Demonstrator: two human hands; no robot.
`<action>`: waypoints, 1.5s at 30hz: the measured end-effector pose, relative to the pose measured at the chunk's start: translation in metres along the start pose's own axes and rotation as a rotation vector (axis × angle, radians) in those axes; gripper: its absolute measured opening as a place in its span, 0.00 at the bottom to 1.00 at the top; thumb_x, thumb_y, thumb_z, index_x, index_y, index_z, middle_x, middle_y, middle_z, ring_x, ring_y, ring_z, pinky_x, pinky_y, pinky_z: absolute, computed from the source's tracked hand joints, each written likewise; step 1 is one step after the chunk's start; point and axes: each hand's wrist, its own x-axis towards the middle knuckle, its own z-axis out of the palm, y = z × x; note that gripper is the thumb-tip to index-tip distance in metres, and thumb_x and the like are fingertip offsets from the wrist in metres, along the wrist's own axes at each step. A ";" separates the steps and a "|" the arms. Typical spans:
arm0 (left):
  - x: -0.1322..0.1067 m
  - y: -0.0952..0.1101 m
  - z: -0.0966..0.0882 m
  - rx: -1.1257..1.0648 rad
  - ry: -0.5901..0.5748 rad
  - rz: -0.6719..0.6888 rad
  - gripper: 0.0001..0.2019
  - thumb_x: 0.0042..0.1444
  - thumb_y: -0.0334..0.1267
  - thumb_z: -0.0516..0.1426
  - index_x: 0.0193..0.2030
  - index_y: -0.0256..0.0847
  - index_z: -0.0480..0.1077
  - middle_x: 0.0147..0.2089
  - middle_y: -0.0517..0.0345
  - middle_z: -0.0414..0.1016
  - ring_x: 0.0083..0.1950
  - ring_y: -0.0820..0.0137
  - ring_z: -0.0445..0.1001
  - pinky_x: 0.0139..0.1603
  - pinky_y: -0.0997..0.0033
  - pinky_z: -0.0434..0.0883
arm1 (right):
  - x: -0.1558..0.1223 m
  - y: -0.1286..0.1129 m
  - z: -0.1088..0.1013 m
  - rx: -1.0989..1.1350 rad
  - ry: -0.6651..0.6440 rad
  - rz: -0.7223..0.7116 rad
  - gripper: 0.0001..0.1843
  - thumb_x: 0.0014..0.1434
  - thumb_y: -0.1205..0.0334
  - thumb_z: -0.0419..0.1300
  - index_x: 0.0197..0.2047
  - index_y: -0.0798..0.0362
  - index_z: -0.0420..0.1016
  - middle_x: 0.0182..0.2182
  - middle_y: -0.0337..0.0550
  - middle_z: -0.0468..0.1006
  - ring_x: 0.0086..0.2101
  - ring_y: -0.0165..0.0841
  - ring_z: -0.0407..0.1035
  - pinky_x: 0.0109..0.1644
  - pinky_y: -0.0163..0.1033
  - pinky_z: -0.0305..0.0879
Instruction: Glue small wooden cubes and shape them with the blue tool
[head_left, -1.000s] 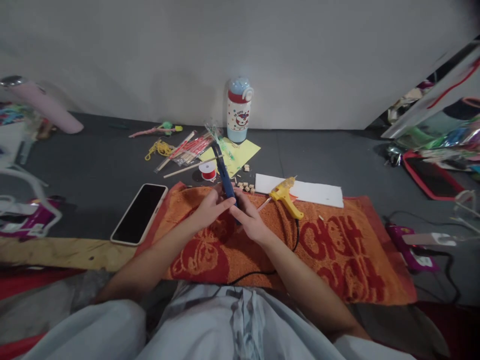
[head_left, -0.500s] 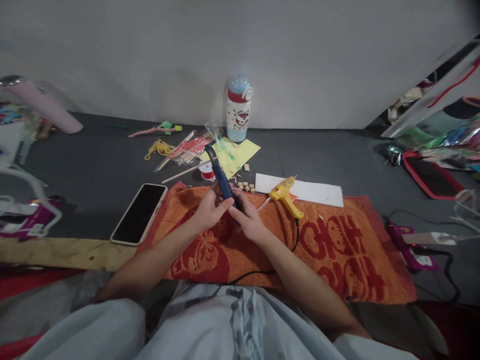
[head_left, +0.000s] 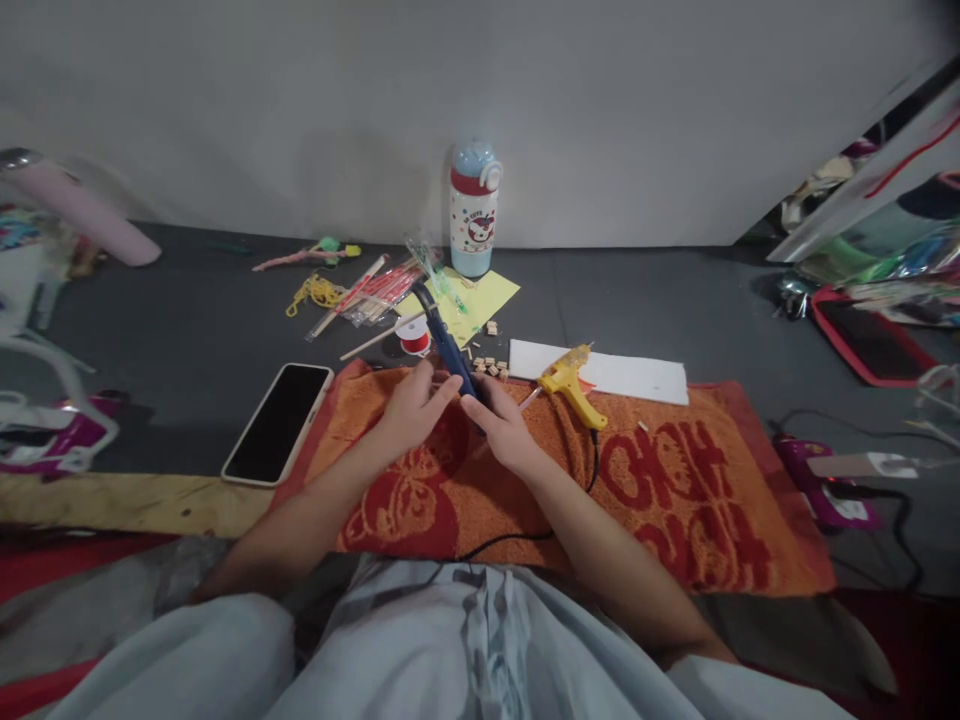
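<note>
Both of my hands are closed on a long dark blue hand tool [head_left: 448,345] with a black hooked head, tilted up and away from me; its exact kind is hard to make out. My left hand [head_left: 411,408] grips its lower end from the left, thumb along the side. From the right, my right hand [head_left: 508,432] holds the same end, its thumb against the tool. A thin wooden stick [head_left: 375,343] reaches the tool's head from the left; whether it is clamped there I cannot tell. Small cut wood pieces [head_left: 489,366] lie just beyond my right fingers.
An orange towel [head_left: 525,520] lies under my hands. On it and a white board [head_left: 637,377] rests a yellow glue gun [head_left: 571,385]. A phone [head_left: 277,425] lies left. Behind are a ribbon spool [head_left: 414,342], wrapped sticks [head_left: 382,292], yellow paper [head_left: 487,305] and a bottle [head_left: 474,215].
The tool has shifted slightly right, and the stick's left end has moved right with it. My left thumb now sits a little farther to the left. Both hands remain on the tool.
</note>
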 end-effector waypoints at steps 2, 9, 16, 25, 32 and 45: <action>0.002 -0.001 -0.009 0.282 0.164 0.127 0.12 0.60 0.47 0.51 0.41 0.39 0.64 0.41 0.49 0.71 0.46 0.61 0.70 0.51 0.56 0.67 | 0.000 -0.001 -0.004 -0.071 0.011 0.005 0.25 0.60 0.45 0.55 0.53 0.53 0.67 0.48 0.48 0.75 0.47 0.40 0.69 0.56 0.47 0.63; 0.011 -0.008 -0.036 0.668 0.469 0.256 0.11 0.61 0.39 0.50 0.47 0.38 0.65 0.50 0.42 0.70 0.56 0.58 0.67 0.60 0.54 0.61 | -0.002 -0.009 -0.012 -0.203 -0.043 0.012 0.26 0.60 0.45 0.54 0.54 0.55 0.68 0.47 0.49 0.76 0.48 0.41 0.69 0.55 0.47 0.62; 0.013 -0.014 -0.043 0.611 0.381 0.164 0.12 0.61 0.37 0.47 0.42 0.41 0.70 0.41 0.51 0.76 0.45 0.65 0.74 0.47 0.68 0.67 | -0.004 -0.010 -0.014 -0.146 -0.110 0.012 0.28 0.61 0.45 0.55 0.58 0.53 0.66 0.53 0.49 0.74 0.52 0.42 0.67 0.59 0.48 0.59; 0.018 -0.014 -0.053 0.499 0.356 0.210 0.10 0.58 0.36 0.50 0.35 0.41 0.73 0.33 0.55 0.77 0.38 0.68 0.73 0.42 0.72 0.66 | -0.004 -0.014 -0.022 -0.126 -0.183 0.023 0.30 0.61 0.43 0.55 0.60 0.52 0.64 0.55 0.47 0.73 0.54 0.41 0.66 0.61 0.46 0.59; 0.019 -0.006 -0.054 0.372 0.359 0.176 0.10 0.57 0.36 0.52 0.33 0.40 0.75 0.28 0.58 0.76 0.32 0.70 0.72 0.37 0.73 0.67 | -0.002 -0.010 -0.027 -0.176 -0.198 -0.007 0.33 0.60 0.41 0.55 0.62 0.53 0.62 0.57 0.49 0.71 0.55 0.42 0.65 0.63 0.47 0.58; 0.021 -0.013 -0.041 0.066 0.286 -0.007 0.08 0.56 0.38 0.52 0.37 0.38 0.70 0.31 0.59 0.74 0.29 0.73 0.70 0.32 0.74 0.67 | -0.004 -0.015 -0.025 -0.392 -0.137 -0.073 0.33 0.61 0.44 0.55 0.61 0.57 0.60 0.54 0.58 0.70 0.53 0.48 0.65 0.60 0.55 0.59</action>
